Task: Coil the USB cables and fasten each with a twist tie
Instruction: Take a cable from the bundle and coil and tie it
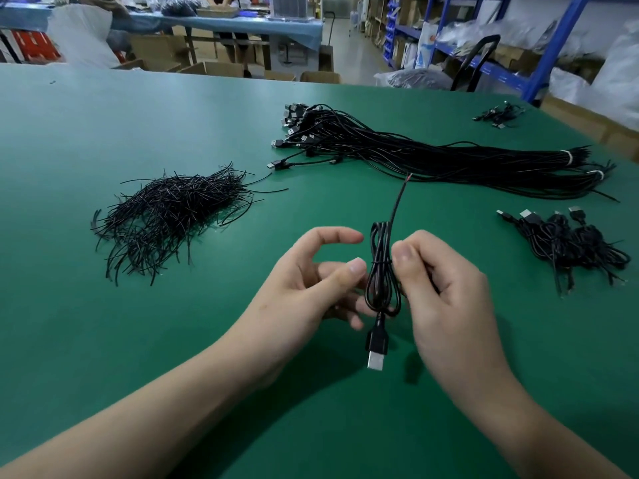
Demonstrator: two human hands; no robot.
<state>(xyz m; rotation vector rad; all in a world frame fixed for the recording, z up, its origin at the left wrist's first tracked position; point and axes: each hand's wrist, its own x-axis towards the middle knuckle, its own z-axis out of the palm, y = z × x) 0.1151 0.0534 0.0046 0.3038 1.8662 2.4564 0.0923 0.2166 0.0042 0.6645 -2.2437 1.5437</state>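
Observation:
A black USB cable point(380, 288) is coiled into a narrow loop between my two hands, above the green table point(103, 133). A thin black twist tie point(381, 262) wraps its middle. The USB plug point(376, 350) hangs down, and a loose tail with bare wire ends sticks up. My right hand point(446, 292) pinches the coil and the tie from the right. My left hand point(321, 278) is at the coil's left, thumb tip against it, index finger curled apart.
A heap of black twist ties point(173, 216) lies at the left. A long bundle of uncoiled USB cables point(432, 157) stretches across the far right. Coiled cables point(570, 247) lie at the right, and a few more point(498, 115) lie far back. Shelves and boxes stand beyond.

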